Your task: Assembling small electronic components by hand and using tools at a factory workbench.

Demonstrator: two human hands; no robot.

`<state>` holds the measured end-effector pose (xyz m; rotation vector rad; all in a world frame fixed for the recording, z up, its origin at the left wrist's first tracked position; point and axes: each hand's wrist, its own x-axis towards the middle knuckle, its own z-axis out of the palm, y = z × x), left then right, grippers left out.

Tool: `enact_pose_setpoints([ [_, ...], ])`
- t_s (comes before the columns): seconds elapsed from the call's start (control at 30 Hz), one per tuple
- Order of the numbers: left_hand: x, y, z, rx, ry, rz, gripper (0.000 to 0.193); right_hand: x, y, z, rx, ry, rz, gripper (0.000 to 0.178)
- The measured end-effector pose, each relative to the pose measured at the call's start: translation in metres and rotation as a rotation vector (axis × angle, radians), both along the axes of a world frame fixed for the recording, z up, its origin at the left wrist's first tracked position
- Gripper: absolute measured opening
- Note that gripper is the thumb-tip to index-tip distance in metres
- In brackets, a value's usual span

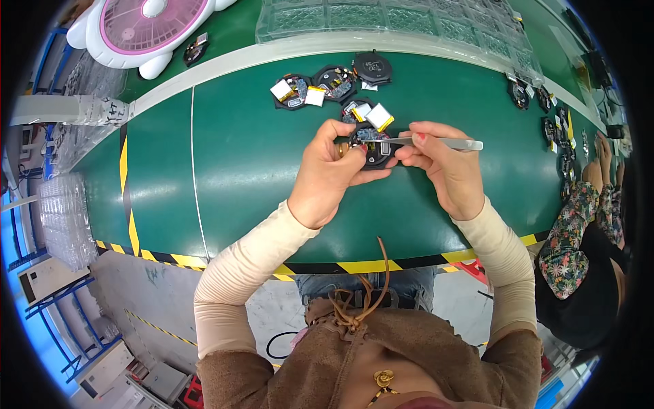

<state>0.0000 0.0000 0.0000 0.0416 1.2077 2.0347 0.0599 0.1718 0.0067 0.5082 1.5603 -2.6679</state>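
Note:
In front of me my left hand (328,165) grips a round black device housing (376,158) with a small circuit board inside. A white battery pouch (379,116) with a yellow edge sticks up at the housing's far side. Tweezers (458,144) of silvery metal are pinched in my right hand (446,162), their tips reaching over the circuit board. The right fingers also come close to the housing's right edge. Just beyond lie more housings of the same kind, one open housing (291,92) with a white battery, another open housing (334,83), and a closed-looking black housing (372,67).
Clear plastic trays (395,24) stand beyond the pale rail (293,49). A pink and white fan (151,20) is at the far left. Several housings (565,143) lie at the right, near a co-worker's floral sleeve (574,221). Striped tape (368,266) marks the near table edge.

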Motion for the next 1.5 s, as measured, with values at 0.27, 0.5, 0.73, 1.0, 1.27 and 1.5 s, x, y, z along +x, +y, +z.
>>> enact_pose_setpoints([
  [0.27,-0.001,0.000,0.001,0.008,-0.010,-0.022,0.021,0.000,0.000,-0.002,-0.038,0.043,0.013,0.021],
  [0.5,-0.001,0.000,0.002,0.009,-0.015,-0.005,0.021,-0.001,-0.003,-0.001,-0.069,0.022,0.013,0.023],
  [0.73,-0.002,-0.002,0.000,0.021,-0.033,0.000,0.020,0.000,-0.004,-0.001,-0.043,0.031,0.001,0.025],
  [1.0,0.000,0.000,0.002,0.013,-0.012,0.013,0.020,0.002,-0.002,-0.002,-0.051,0.007,0.002,0.022],
  [1.27,0.000,0.000,0.000,0.007,-0.001,0.011,0.021,0.003,-0.003,-0.003,-0.059,0.020,-0.006,0.022],
  [1.5,0.000,0.002,0.001,-0.007,-0.012,0.026,0.022,0.005,-0.005,-0.008,-0.070,0.073,-0.029,0.022],
])
